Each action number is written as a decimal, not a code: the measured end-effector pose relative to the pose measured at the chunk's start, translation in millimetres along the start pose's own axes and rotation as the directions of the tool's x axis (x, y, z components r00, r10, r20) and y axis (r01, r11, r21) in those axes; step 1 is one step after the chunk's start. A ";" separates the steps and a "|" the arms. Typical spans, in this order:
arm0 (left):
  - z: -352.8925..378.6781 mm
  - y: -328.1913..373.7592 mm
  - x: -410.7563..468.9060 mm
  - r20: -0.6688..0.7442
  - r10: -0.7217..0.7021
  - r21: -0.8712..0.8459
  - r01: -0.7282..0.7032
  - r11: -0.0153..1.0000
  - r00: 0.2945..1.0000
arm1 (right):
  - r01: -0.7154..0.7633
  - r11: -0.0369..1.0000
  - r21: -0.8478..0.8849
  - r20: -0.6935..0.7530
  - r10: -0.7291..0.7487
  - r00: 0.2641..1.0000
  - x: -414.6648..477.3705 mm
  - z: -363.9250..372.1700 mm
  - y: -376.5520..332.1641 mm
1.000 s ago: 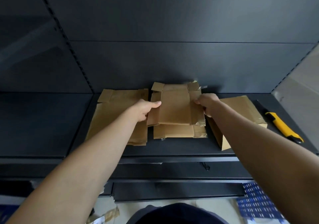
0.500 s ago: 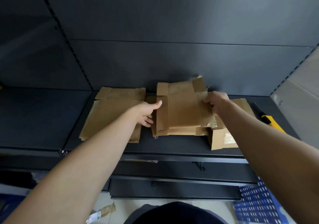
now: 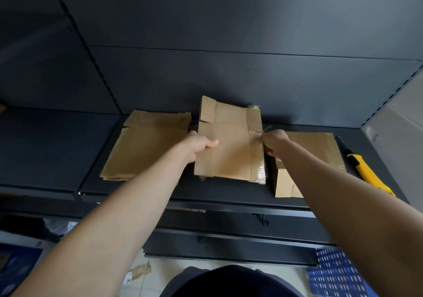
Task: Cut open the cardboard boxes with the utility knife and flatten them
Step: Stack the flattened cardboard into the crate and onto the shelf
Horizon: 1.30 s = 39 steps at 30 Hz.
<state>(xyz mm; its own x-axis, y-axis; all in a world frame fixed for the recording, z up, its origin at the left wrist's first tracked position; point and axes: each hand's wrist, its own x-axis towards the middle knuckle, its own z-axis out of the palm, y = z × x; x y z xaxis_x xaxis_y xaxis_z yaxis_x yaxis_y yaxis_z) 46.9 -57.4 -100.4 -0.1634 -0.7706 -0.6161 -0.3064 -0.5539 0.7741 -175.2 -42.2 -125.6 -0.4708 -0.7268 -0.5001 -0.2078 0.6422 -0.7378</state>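
Note:
A flattened cardboard box (image 3: pixel 230 141) with taped flaps is held a little above the dark shelf (image 3: pixel 217 192), tilted up toward the back wall. My left hand (image 3: pixel 200 144) grips its left edge, thumb on top. At its right edge, my right hand (image 3: pixel 273 142) is closed on the cardboard next to a loose strand of tape. A stack of flattened boxes (image 3: pixel 146 147) lies on the shelf to the left. An unflattened box (image 3: pixel 309 157) stands to the right, partly behind my right arm. The yellow utility knife (image 3: pixel 364 171) lies at the far right of the shelf.
The shelf has a dark back panel (image 3: pixel 229 79) close behind the boxes and a wall (image 3: pixel 398 122) at the right end. Below are lower shelf edges, tape scraps on the floor (image 3: pixel 139 271) and a blue perforated panel (image 3: pixel 338 274).
Both hands have lifted the flattened box off the shelf and tipped its far end up; it has shifted slightly left. The knife and the other boxes have stayed put.

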 end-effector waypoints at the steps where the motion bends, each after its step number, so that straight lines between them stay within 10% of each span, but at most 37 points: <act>1: -10.1 5.8 -0.6 -0.035 0.033 -0.008 -0.033 0.999 0.999 | -0.003 0.999 0.038 -0.048 0.005 0.999 -0.4 -0.3 -3.3; 10: -119.9 -4.9 -6.0 -0.203 0.016 -0.022 -0.021 1.000 0.979 | -0.044 0.995 -0.091 0.204 0.062 0.977 -8.2 38.6 -13.5; 19: -154.3 -51.1 3.5 -0.264 -0.087 -0.039 0.080 0.996 0.961 | -0.039 0.750 -0.660 0.062 0.106 0.992 -0.8 79.3 1.4; 27: -145.9 -36.9 9.2 -0.180 -0.049 -0.035 0.044 0.998 0.982 | -0.091 0.972 -0.217 0.177 0.130 0.975 -8.9 67.4 -16.6; 39: -65.3 4.5 28.7 0.037 0.000 0.040 -0.001 0.999 0.999 | -0.007 1.000 0.010 -0.305 0.010 0.952 -36.7 -125.6 -19.4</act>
<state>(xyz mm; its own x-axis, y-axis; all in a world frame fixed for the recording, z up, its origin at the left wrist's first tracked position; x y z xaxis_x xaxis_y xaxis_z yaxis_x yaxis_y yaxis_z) 102.0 -102.6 -105.0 -0.1977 -0.7585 -0.6210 -0.3435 -0.5397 0.7686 -261.6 2.7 -35.9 -0.7122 -0.6113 -0.3451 -0.1954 0.6448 -0.7389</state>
